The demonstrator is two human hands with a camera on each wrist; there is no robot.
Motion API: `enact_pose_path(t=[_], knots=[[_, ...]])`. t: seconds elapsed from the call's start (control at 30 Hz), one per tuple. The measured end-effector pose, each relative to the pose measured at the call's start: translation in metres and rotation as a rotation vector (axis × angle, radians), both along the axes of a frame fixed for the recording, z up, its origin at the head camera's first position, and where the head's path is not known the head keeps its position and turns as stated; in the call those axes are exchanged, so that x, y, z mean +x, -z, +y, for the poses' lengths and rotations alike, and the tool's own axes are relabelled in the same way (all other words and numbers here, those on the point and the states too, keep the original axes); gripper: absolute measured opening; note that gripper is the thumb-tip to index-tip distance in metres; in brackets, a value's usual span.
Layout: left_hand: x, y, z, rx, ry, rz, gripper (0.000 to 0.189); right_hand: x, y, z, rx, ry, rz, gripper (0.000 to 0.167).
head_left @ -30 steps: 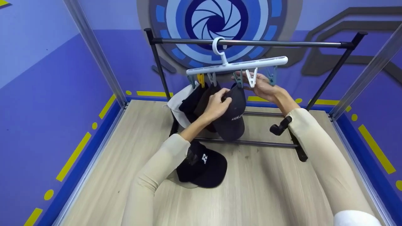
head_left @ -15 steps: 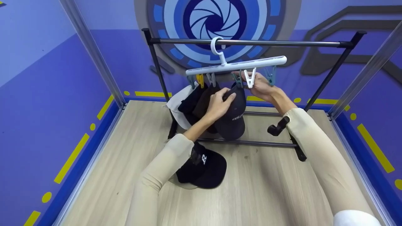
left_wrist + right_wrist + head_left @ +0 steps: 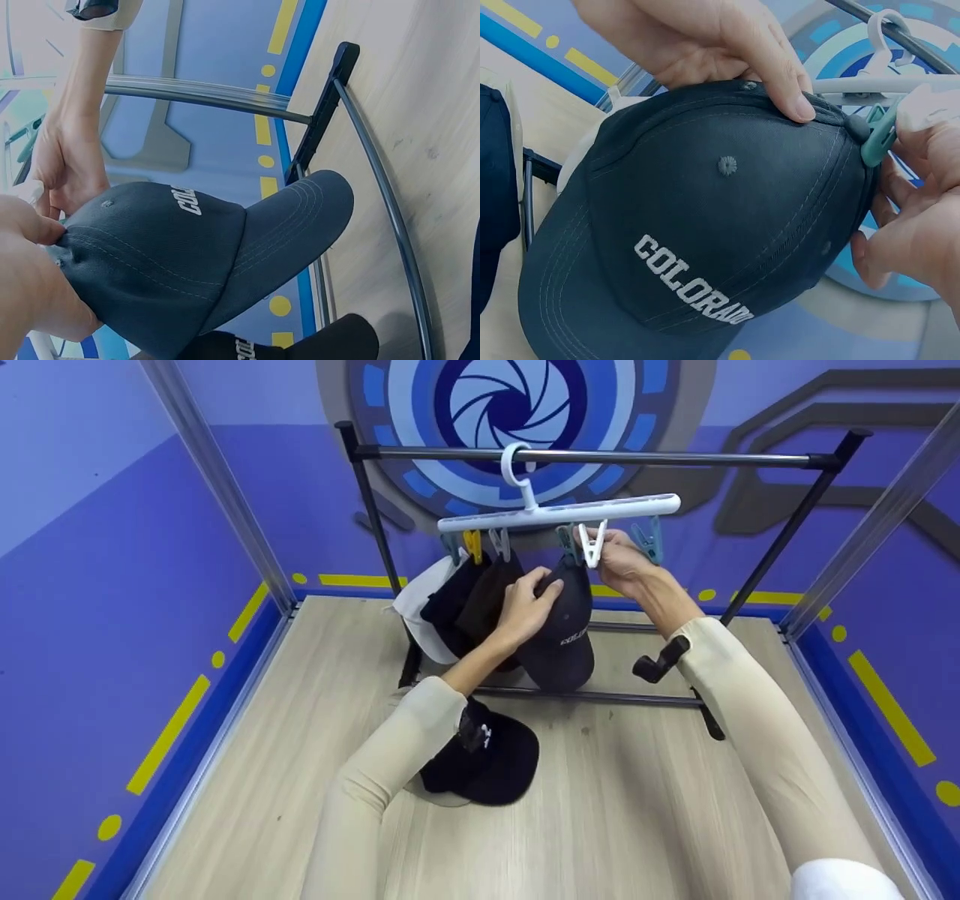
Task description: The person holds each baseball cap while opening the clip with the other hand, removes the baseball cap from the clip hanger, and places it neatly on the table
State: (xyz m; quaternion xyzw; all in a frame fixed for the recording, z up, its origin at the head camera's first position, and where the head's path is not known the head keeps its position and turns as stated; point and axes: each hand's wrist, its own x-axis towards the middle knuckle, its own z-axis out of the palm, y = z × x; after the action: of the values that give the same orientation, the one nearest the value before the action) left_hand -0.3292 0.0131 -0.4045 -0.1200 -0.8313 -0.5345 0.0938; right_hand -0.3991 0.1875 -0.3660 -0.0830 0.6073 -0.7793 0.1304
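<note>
The dark COLORADO baseball cap [image 3: 667,202] hangs with its brim downward. My left hand [image 3: 525,611] pinches its edge, thumb on the outside of the cap. A green clip [image 3: 877,135] meets the cap's top edge, below the white hanger [image 3: 600,510]. At the cap's edge beside that clip is my right hand [image 3: 630,566], its fingers bent and partly behind a white clip [image 3: 592,546]; I cannot tell whether they pinch the green clip. To the left, a brown cap [image 3: 480,611], a black cap [image 3: 448,607] and a white cap [image 3: 420,600] hang from the hanger.
The hanger hooks over the bar of a dark rack [image 3: 675,457]. A teal clip [image 3: 649,540] dangles at its right end. On the wood-look floor [image 3: 600,810] in front lies a black cap [image 3: 502,765] with a white letter, over a beige one [image 3: 442,797].
The COLORADO cap has swung slightly to the right with my left hand still on it. My right fingertips have drawn back to the right of the green clip.
</note>
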Motion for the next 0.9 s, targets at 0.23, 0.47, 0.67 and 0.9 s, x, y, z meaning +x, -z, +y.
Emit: enact_pose_path(t=[0.23, 0.47, 0.67, 0.9], knots=[[0.006, 0.000, 0.002, -0.014, 0.015, -0.019, 0.015, -0.001, 0.000, -0.002, 0.025, 0.034, -0.007, 0.032], [0.012, 0.004, 0.003, -0.070, 0.056, -0.058, 0.017, 0.000, -0.001, -0.002, 0.013, 0.041, -0.012, 0.030], [0.018, 0.009, 0.001, -0.092, 0.071, -0.082, 0.017, 0.001, 0.003, 0.001, -0.033, -0.018, 0.018, 0.021], [0.028, 0.011, -0.005, -0.117, 0.103, -0.119, 0.014, 0.006, 0.004, 0.008, -0.070, -0.012, -0.027, 0.023]])
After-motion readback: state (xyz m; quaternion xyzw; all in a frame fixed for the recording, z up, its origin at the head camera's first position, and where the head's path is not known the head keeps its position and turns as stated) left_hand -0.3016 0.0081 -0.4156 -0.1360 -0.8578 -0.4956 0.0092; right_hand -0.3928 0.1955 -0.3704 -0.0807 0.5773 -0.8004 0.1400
